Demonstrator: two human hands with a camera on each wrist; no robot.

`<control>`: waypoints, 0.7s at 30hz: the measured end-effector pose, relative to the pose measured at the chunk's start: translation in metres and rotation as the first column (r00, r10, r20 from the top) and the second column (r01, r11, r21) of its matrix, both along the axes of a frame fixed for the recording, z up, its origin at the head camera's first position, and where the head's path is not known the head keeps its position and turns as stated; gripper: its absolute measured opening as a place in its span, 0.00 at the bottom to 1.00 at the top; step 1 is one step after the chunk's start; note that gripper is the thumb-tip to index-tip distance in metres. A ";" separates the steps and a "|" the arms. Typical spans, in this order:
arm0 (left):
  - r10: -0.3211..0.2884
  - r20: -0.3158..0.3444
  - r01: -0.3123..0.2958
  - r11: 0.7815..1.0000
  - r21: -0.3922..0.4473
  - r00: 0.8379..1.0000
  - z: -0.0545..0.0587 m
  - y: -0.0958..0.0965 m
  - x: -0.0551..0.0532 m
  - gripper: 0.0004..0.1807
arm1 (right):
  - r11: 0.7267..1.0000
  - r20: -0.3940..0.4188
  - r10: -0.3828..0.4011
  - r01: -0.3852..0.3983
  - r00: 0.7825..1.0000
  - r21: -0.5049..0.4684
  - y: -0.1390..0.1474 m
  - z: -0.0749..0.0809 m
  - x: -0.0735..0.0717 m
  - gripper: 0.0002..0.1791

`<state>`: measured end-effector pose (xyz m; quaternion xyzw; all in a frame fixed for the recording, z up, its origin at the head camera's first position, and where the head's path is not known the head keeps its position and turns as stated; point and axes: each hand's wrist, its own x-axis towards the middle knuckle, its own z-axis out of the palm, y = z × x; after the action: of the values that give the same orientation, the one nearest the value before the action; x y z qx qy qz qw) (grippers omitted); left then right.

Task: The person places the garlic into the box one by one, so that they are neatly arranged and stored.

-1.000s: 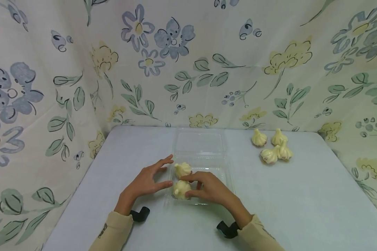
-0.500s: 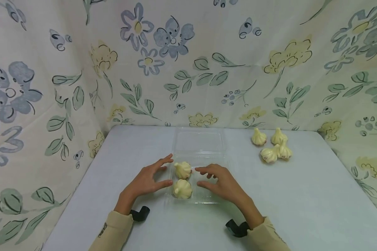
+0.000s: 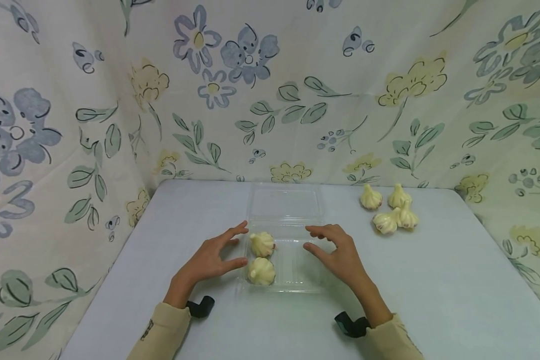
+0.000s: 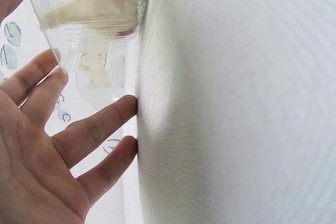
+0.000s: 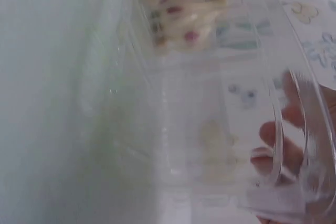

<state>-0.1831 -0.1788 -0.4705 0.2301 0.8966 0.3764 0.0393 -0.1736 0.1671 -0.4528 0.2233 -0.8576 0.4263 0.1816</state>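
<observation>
A clear plastic clamshell container (image 3: pixel 294 270) lies unfolded on the table, its lid (image 3: pixel 285 202) laid back toward the curtain. Two garlic bulbs sit along its left side, one farther bulb (image 3: pixel 262 244) and one nearer bulb (image 3: pixel 261 271). My left hand (image 3: pixel 211 260) spreads its fingers at the container's left edge; in the left wrist view two fingertips touch the rim while other fingertips (image 4: pixel 128 106) rest on the table. Above the container's right part hovers my right hand (image 3: pixel 342 255), fingers parted and holding nothing. The right wrist view is blurred and sees that hand (image 5: pixel 286 145) through the clear plastic.
Several more garlic bulbs (image 3: pixel 387 221) stand grouped at the back right of the white table (image 3: pixel 454 290). A flowered curtain (image 3: pixel 297 145) rises behind the table and on both sides. Each wrist carries a black camera mount (image 3: pixel 201 307).
My right hand has let go of the nearer garlic bulb and moved right and slightly away from me. The left hand and both bulbs in the container stay where they were.
</observation>
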 end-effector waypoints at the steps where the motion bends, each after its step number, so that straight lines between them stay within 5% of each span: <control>1: -0.001 0.000 0.001 1.000 0.001 1.000 0.000 0.000 0.000 0.46 | 1.000 -0.001 -0.020 0.020 1.000 -0.003 0.003 -0.001 -0.001 0.24; 10: 0.003 0.013 -0.003 1.000 0.003 1.000 0.001 0.001 0.000 0.45 | 0.978 0.047 -0.196 0.198 0.980 -0.061 0.026 -0.004 -0.008 0.25; 21: 0.000 0.005 0.000 1.000 -0.001 1.000 0.000 0.001 0.000 0.47 | 0.901 0.176 -0.375 0.403 0.910 -0.161 0.052 -0.013 -0.017 0.24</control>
<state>-0.1829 -0.1776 -0.4707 0.2290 0.8966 0.3766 0.0419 -0.1904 0.2192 -0.4659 -0.0022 -0.8499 0.4775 0.2229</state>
